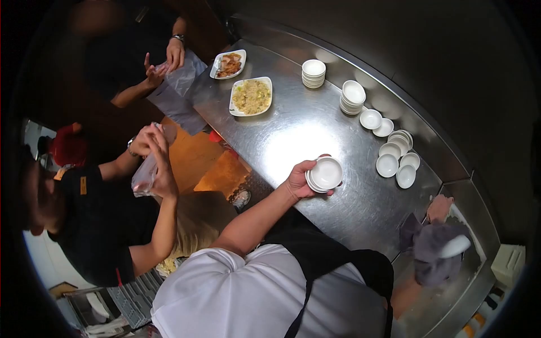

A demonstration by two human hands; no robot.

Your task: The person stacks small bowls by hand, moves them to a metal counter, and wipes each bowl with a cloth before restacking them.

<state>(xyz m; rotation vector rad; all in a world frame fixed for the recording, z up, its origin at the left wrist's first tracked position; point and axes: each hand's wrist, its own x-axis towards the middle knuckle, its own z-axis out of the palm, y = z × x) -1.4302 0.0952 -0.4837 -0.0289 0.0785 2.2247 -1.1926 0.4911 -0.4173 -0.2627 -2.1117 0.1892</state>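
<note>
My left hand (300, 180) is wrapped round a small stack of white sauce dishes (327, 173), held above the steel counter. At the lower right my right hand (418, 279) is mostly covered by a grey cloth (431, 262), its fingers closed in the fabric. One white dish (454, 247) shows tilted against that cloth. A pinkish cloth (439, 208) lies just beyond it. Along the counter's back edge several loose white dishes (390, 149) overlap, beside a taller stack (353, 96) and another stack (313, 73).
The steel counter (270, 141) carries a plate of fried rice (251, 97) and a plate of browned, sliced food (229, 65). Two co-workers stand at the left, both handling clear plastic bags (147, 174). A raised steel wall (406, 107) bounds the back.
</note>
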